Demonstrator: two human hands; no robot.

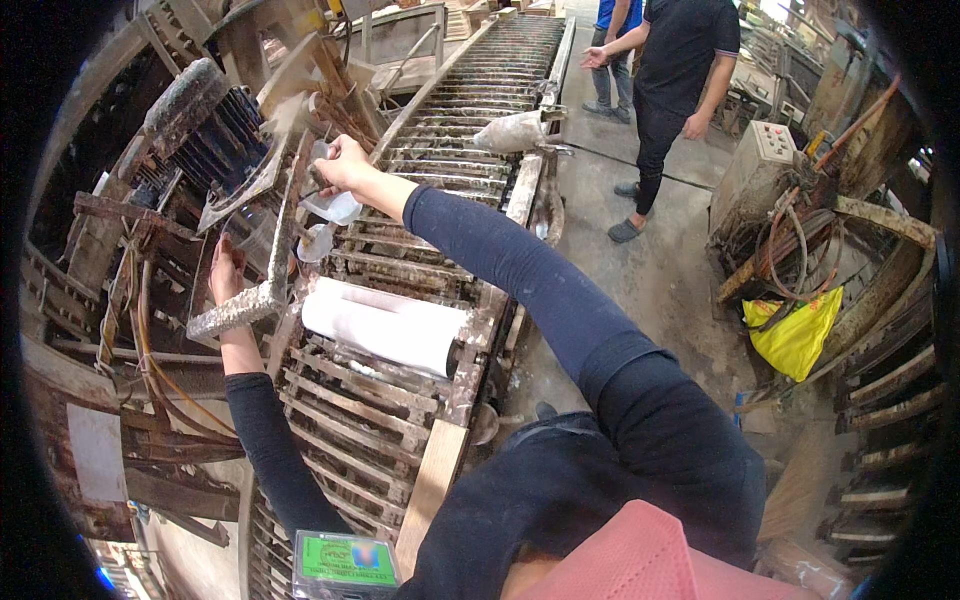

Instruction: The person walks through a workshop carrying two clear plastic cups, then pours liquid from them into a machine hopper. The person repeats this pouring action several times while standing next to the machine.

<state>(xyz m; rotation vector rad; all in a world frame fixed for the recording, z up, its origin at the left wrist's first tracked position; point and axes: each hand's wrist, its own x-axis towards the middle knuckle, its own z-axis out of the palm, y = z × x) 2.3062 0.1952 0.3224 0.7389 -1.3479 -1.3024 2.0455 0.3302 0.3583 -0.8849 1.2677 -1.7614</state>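
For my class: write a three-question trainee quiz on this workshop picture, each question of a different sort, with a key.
1. True or false: the white roll lies on the roller conveyor.
2. Which hand holds the clear plastic piece? A) left hand B) right hand C) neither
3. What colour is the bag on the floor at the right?

Key
1. True.
2. B; the left hand is up by the rusty bracket.
3. Yellow.
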